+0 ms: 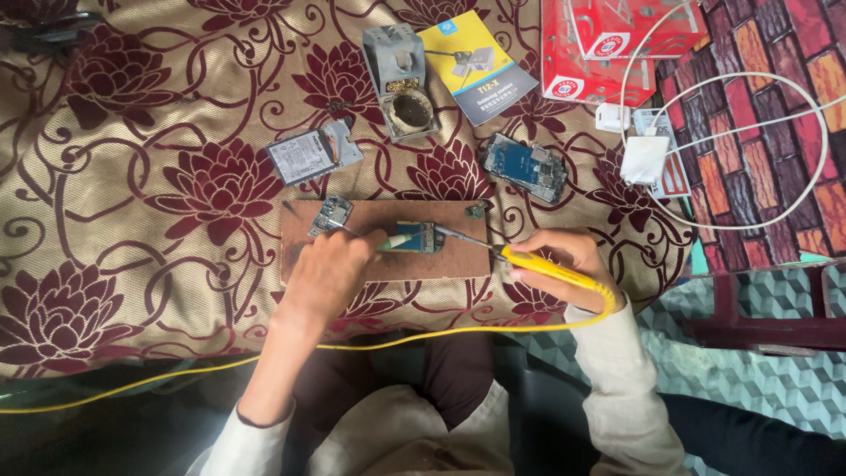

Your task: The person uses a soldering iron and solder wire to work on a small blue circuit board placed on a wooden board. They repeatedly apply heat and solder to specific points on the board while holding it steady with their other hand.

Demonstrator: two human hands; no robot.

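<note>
Nearest the camera, the right hand [564,256] is clenched around the yellow-handled soldering iron [546,269], whose long axis runs from the grip up and leftward, its thin metal tip reaching the right edge of the small blue-and-silver circuit board [420,237]; a yellow cable [264,354] trails from the handle back across the lap and off to the left; the left hand [328,269] lies just left of that board, its grip closed on a slim green-tipped tool [394,241] that points rightward at the same board, so the board sits between the two hands, the left one nearer to it; the board rests on the flat brown wooden work block [379,263], which lies on a gold cloth with dark red flowers [132,220]; on that block I count one board under the tools, one smaller board fragment [331,214] at its upper left corner, and one tiny grey part [476,211] near its upper right; farther off lie one opened phone body with a grey battery [310,153], one larger blue phone mainboard [527,167], one grey iron stand with a dark round cleaning pad [401,79], one yellow-and-blue booklet [476,63], one red box [608,44], and two white chargers [643,159] with a looping white cord
</note>
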